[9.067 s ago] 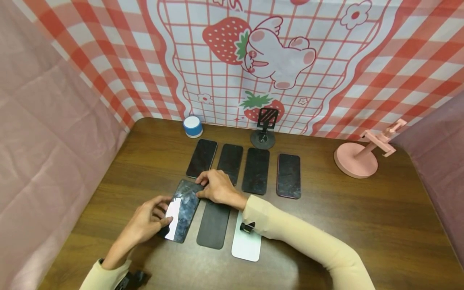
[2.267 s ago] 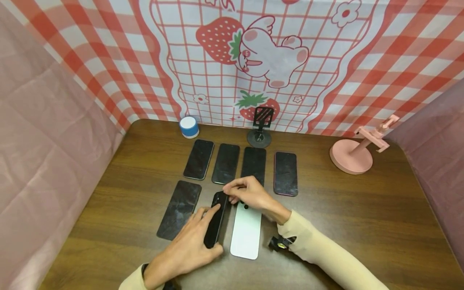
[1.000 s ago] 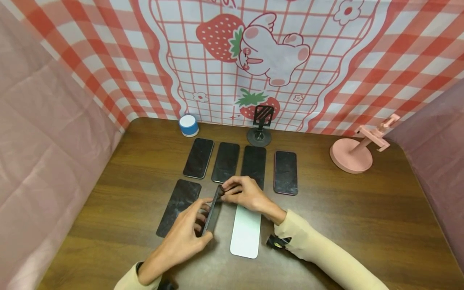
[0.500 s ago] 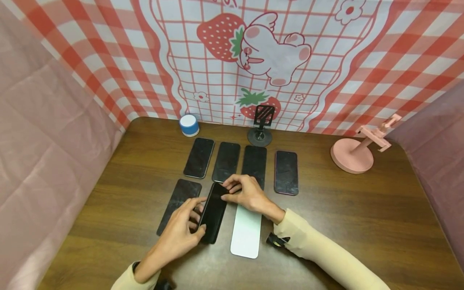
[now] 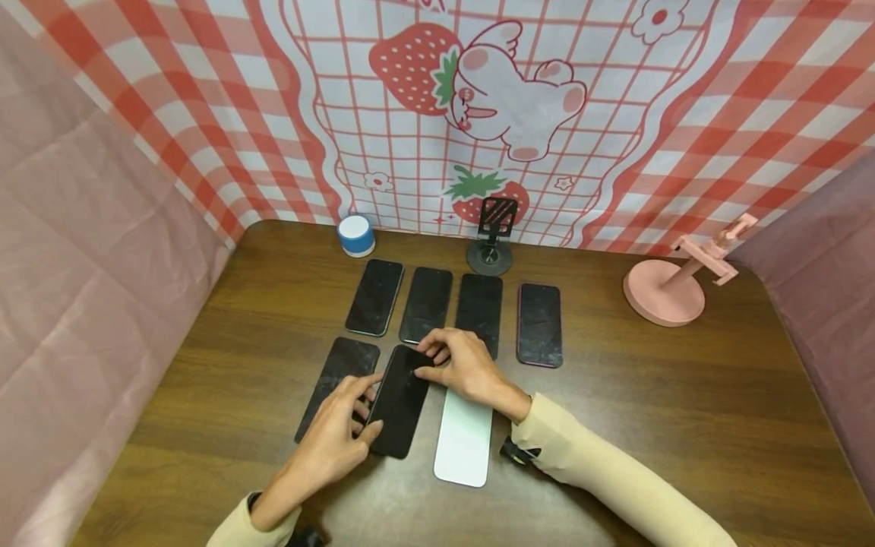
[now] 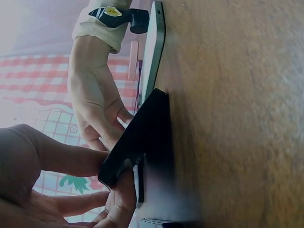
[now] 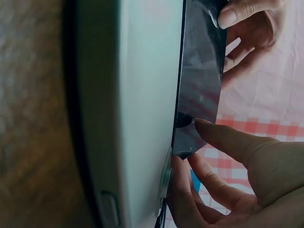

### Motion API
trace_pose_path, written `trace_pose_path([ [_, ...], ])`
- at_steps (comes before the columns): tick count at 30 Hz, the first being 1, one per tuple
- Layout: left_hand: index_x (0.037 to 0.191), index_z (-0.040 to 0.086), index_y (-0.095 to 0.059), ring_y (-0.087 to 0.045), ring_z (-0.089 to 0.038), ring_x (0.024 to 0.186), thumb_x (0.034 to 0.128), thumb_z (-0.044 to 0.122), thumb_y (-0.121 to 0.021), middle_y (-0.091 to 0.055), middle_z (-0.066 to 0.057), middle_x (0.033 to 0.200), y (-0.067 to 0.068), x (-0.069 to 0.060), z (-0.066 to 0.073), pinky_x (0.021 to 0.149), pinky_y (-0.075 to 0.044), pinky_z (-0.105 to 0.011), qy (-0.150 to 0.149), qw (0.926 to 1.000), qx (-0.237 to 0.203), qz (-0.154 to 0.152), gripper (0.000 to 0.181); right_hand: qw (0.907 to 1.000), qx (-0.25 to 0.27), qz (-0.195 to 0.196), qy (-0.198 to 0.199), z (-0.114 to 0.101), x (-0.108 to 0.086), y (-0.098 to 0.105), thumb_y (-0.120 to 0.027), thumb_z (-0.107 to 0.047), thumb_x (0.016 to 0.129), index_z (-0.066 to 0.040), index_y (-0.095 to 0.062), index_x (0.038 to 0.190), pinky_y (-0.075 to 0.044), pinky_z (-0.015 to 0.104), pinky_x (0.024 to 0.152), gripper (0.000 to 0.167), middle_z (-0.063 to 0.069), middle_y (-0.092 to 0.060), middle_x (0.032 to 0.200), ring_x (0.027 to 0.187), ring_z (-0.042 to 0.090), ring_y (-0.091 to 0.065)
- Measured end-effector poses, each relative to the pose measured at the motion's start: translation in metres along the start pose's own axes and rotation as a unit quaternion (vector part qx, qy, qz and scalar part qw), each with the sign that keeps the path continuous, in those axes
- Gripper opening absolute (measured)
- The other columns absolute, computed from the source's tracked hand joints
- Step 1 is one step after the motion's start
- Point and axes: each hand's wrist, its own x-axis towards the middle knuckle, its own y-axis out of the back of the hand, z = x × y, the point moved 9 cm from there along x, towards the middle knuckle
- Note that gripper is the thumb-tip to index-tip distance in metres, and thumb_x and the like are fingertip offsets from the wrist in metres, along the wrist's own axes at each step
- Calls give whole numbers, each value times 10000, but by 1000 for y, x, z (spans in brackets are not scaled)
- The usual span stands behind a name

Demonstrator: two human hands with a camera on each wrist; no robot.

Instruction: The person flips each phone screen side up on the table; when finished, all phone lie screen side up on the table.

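Note:
Both hands hold a black smartphone (image 5: 399, 410), screen up and tilted, its left edge raised off the table. My left hand (image 5: 335, 437) pinches that raised edge between thumb and fingers, seen close in the left wrist view along the phone's side (image 6: 135, 135). At the top right corner my right hand (image 5: 465, 368) grips it, thumb on the screen (image 7: 202, 71) in the right wrist view. Left of it lies a dark phone (image 5: 342, 372), partly behind the left hand. A pale mint phone (image 5: 465, 444) lies face down to the right, its top under the right hand.
A back row of several dark phones includes one with a pink edge (image 5: 540, 325). Behind them stand a blue-and-white round container (image 5: 356, 237), a black folding phone stand (image 5: 490, 254) and, far right, a pink stand (image 5: 663, 292). A checked cloth (image 5: 205, 114) hangs behind the wooden table (image 5: 683, 425).
Earlier the hands held the left phone. The middle phone, back up at first, has been turned over through its edge, and its screen now leans down flatter, facing up.

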Motion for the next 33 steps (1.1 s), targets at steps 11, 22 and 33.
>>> trace_pose_path([
  [11,1431,-11,-582,-600,-140,866,686,39,-945,-635,-95,1118,-6,1,-2,711,-510,-228,-22,9992,399,-6,831,9987,-491,64,113,-8,-1,0,-882,-213,841,-127,-779,1075,-564,313,780,270,41,-730,981,835,153,-708],
  [22,1507,-49,-481,-602,-225,966,523,190,-1054,-564,-122,1201,-20,1,0,852,-558,-442,101,9943,1030,-254,1164,9977,-671,46,119,-10,-2,1,-877,-223,849,-125,-781,1069,-551,371,816,259,45,-721,983,850,177,-702],
  [33,1463,-74,-520,-582,-237,934,495,251,-1059,-562,-121,1132,-21,1,7,848,-538,-492,-157,9886,1494,-138,1156,9968,-795,6,103,-10,-1,-1,-882,-222,843,-110,-784,1061,-544,405,841,264,57,-719,994,871,186,-684],
])
